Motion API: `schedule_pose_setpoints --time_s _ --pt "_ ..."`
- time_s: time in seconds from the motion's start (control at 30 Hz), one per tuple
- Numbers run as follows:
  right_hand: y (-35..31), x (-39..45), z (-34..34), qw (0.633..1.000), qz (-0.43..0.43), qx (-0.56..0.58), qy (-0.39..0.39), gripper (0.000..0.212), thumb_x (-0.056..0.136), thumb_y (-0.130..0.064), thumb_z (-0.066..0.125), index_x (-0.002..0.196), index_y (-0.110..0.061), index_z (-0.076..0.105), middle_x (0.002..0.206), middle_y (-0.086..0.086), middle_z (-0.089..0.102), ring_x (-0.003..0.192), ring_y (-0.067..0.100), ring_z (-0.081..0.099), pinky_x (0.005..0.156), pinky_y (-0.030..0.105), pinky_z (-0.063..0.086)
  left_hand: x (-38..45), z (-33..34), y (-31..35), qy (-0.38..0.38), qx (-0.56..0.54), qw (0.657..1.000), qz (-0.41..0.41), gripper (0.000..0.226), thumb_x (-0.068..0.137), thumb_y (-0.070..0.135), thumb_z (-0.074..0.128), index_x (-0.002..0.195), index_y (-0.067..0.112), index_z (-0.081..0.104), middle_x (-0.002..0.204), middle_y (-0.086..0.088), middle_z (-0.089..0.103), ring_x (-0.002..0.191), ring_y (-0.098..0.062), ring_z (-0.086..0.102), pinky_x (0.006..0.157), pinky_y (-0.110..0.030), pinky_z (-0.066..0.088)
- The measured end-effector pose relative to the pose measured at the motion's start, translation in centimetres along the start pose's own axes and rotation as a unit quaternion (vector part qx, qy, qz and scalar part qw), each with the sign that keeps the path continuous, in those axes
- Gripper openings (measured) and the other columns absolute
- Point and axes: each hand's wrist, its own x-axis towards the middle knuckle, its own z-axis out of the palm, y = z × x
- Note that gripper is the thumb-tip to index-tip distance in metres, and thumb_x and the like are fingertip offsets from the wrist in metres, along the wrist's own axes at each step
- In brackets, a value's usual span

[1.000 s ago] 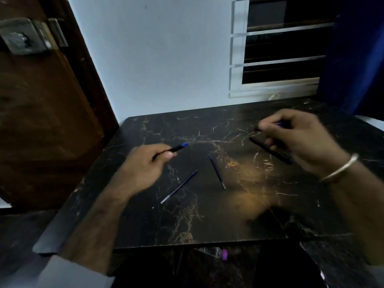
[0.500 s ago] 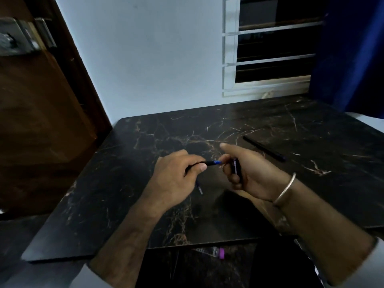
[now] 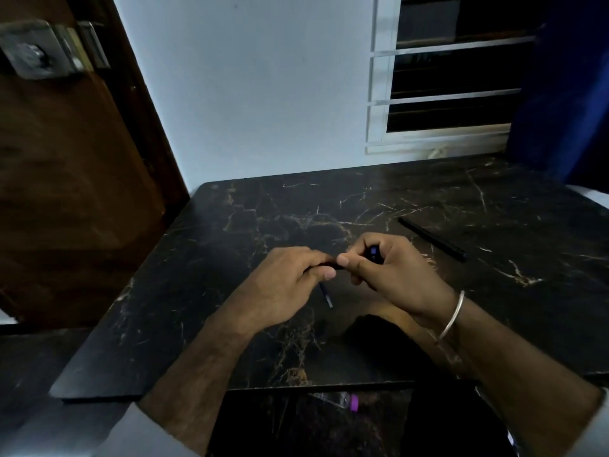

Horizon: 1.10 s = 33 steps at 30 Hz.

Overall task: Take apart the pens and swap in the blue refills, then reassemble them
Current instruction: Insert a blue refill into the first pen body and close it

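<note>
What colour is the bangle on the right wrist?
Silver, a plain metal band; the bangle shows best in the head view.

1 view only, head cam, wide-angle. Looks fwd and down from above the near edge of the black marble table point(image 3: 428, 199); both forearms enter from the bottom corners, left hand point(image 3: 283, 285) and right hand point(image 3: 392, 275) meet close in at centre. Top of frame takes in wall, window point(image 3: 454, 77) upper right, wooden door point(image 3: 66, 176) left. Edges bend w/ lens distortion.
</note>
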Motion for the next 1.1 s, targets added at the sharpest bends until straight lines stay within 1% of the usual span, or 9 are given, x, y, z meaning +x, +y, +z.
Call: schedule_pose_setpoints --time_s 0.17,0.33,0.5,0.63,0.7,0.8,0.9,0.97,1.1 --pt "0.3 0.2 -0.2 0.982 0.154 0.073 -0.082 0.044 0.093 -0.038 0.058 0.088 0.005 0.068 0.059 0.012 0.062 0.040 0.011 0.035 0.037 0.020 0.026 -0.1 -0.5 0.3 0.050 0.007 0.999 0.018 0.007 0.095 0.027 0.064 0.101 0.023 0.063 0.084 0.013 0.065 0.078 -0.001 0.060 0.063 -0.012 0.041" --pt "-0.1 0.3 -0.3 0.993 0.041 0.106 -0.035 0.019 0.084 -0.009 0.070 0.103 -0.009 0.066 0.082 0.002 0.062 0.057 0.002 0.051 0.048 0.015 0.037 0.9 -2.2 0.6 0.065 -0.015 0.998 0.013 0.004 0.092 0.024 0.070 0.093 0.021 0.072 0.078 0.014 0.069 0.073 0.009 0.060 0.061 -0.004 0.040" --pt "-0.2 1.3 -0.6 0.984 0.151 0.092 -0.034 0.045 0.084 -0.051 0.064 0.086 -0.007 0.071 0.061 0.002 0.060 0.042 0.007 0.039 0.039 0.021 0.027 1.5 -2.5 0.8 0.073 0.009 0.997 0.017 0.003 0.089 0.027 0.073 0.090 0.025 0.074 0.069 0.020 0.062 0.065 0.015 0.055 0.060 -0.003 0.038" --pt "0.5 1.0 -0.6 0.986 0.045 0.161 -0.009 0.020 0.081 -0.006 0.071 0.096 -0.016 0.064 0.085 0.004 0.063 0.062 0.012 0.051 0.048 0.021 0.039 1.6 -2.2 0.8 0.097 -0.019 0.995 0.001 0.007 0.087 0.028 0.075 0.093 0.025 0.075 0.073 0.018 0.068 0.065 0.012 0.058 0.057 -0.007 0.040" --pt "0.4 0.9 -0.8 0.976 0.111 0.186 -0.027 0.036 0.079 -0.022 0.077 0.109 -0.023 0.059 0.103 0.005 0.064 0.066 0.015 0.050 0.051 0.025 0.036 1.6 -2.2 0.6 0.102 -0.022 0.995 -0.002 0.004 0.088 0.026 0.074 0.092 0.025 0.075 0.072 0.018 0.067 0.064 0.011 0.058 0.056 -0.008 0.039" --pt "0.5 0.9 -0.5 0.971 0.192 0.138 -0.043 0.050 0.080 -0.059 0.064 0.092 -0.011 0.068 0.072 0.005 0.065 0.046 0.008 0.038 0.044 0.024 0.023 1.4 -1.8 1.0 0.089 -0.007 0.996 0.022 0.003 0.088 0.025 0.074 0.091 0.023 0.074 0.072 0.021 0.063 0.068 0.017 0.056 0.061 -0.002 0.038" --pt "0.7 0.7 -0.3 0.980 0.085 0.177 -0.020 0.010 0.087 -0.019 0.069 0.092 -0.011 0.068 0.074 0.008 0.060 0.053 0.010 0.045 0.042 0.021 0.032 1.4 -1.6 1.1 0.091 -0.020 0.995 0.022 0.004 0.088 0.023 0.074 0.092 0.023 0.075 0.072 0.021 0.063 0.067 0.017 0.056 0.061 -0.001 0.039" --pt "0.7 0.6 -0.6 0.982 0.060 0.172 -0.039 0.034 0.081 -0.002 0.071 0.108 -0.020 0.062 0.102 0.007 0.061 0.069 0.013 0.052 0.051 0.024 0.040 1.3 -1.7 0.9 0.088 -0.024 0.996 0.021 0.004 0.088 0.020 0.074 0.091 0.022 0.075 0.068 0.022 0.062 0.063 0.018 0.056 0.057 -0.001 0.038" --pt "0.4 0.7 -0.5 0.972 0.178 0.145 -0.047 0.036 0.078 -0.051 0.070 0.095 -0.019 0.068 0.083 0.005 0.066 0.052 0.011 0.042 0.047 0.026 0.027 1.3 -1.5 0.8 0.076 -0.013 0.997 0.023 0.003 0.089 0.023 0.072 0.092 0.023 0.074 0.071 0.017 0.066 0.066 0.010 0.058 0.061 -0.004 0.040"
